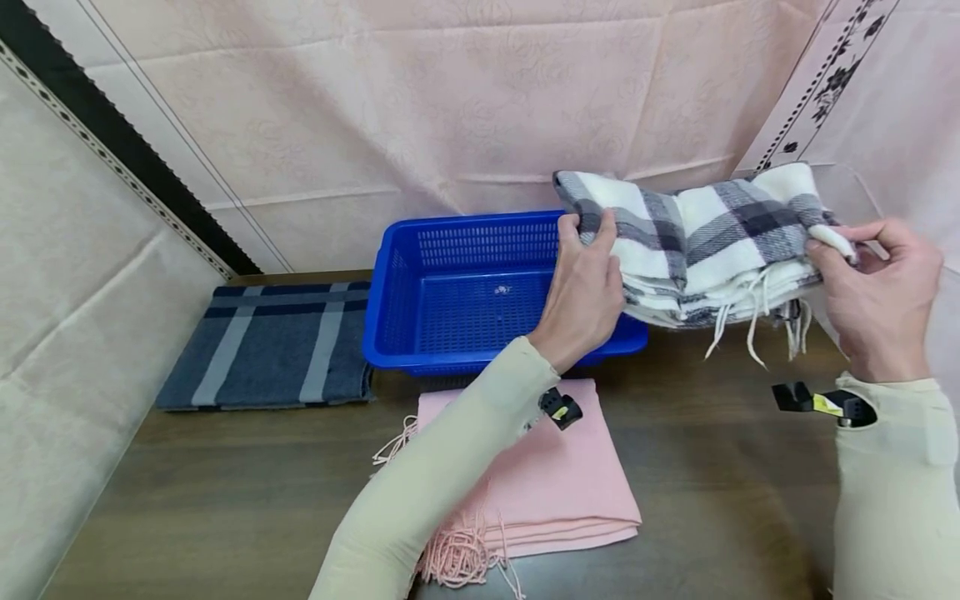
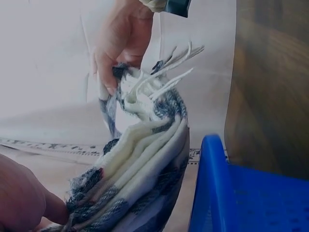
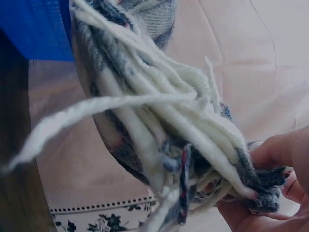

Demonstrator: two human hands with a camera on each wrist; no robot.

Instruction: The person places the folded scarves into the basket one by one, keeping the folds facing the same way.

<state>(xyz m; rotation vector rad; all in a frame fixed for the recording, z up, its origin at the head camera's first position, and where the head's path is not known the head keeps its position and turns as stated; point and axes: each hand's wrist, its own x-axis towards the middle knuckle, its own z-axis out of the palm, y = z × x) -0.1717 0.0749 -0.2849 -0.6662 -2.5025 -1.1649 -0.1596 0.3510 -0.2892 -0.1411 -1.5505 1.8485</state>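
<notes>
A folded black-and-white checked scarf [image 1: 720,242] with white fringe is held up over the right end of a blue plastic basket [image 1: 480,317]. My left hand [image 1: 585,292] grips the scarf's left end, thumb and fingers on its near side. At the other end my right hand [image 1: 885,292] pinches a corner between thumb and fingers. In the right wrist view the scarf's layers [image 3: 159,106] and loose tassels hang beside the right hand [image 3: 270,188]. The left wrist view shows the stacked folds [image 2: 149,169] edge-on, close to the basket's rim [image 2: 215,183].
A folded pink scarf [image 1: 562,483] with fringe lies on the wooden table [image 1: 720,500] in front of the basket, partly under my left forearm. Left of the basket is a folded dark blue striped cloth [image 1: 277,350]. Patterned cloth walls [image 1: 450,108] enclose the back and sides.
</notes>
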